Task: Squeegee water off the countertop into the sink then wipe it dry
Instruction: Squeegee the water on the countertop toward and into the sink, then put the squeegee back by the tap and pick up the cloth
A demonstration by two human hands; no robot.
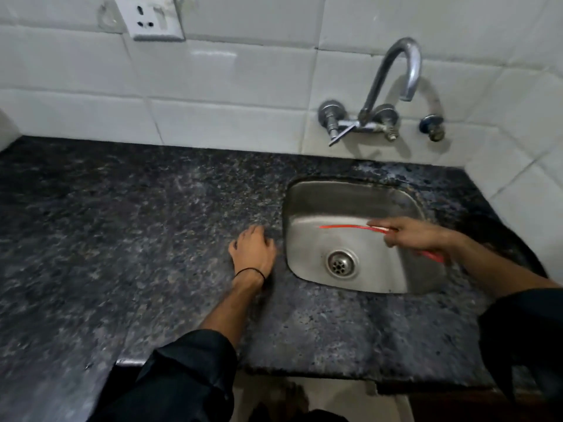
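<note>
A dark speckled granite countertop (137,239) fills the lower view, with a small steel sink (408,287) set into its right side. My right hand (417,234) hovers over the sink, shut on a red squeegee (347,227). Its thin blade points left across the basin, and a bit of red handle shows behind my wrist. My left hand (253,252) rests palm down on the counter just left of the sink rim, fingers bent, holding nothing. A black band circles that wrist. No cloth is in view.
A chrome tap (396,71) is mounted on the white tiled wall above the sink, with valves to either side. A wall socket (152,18) sits at the upper left. The counter's front edge steps back near my body, with floor below.
</note>
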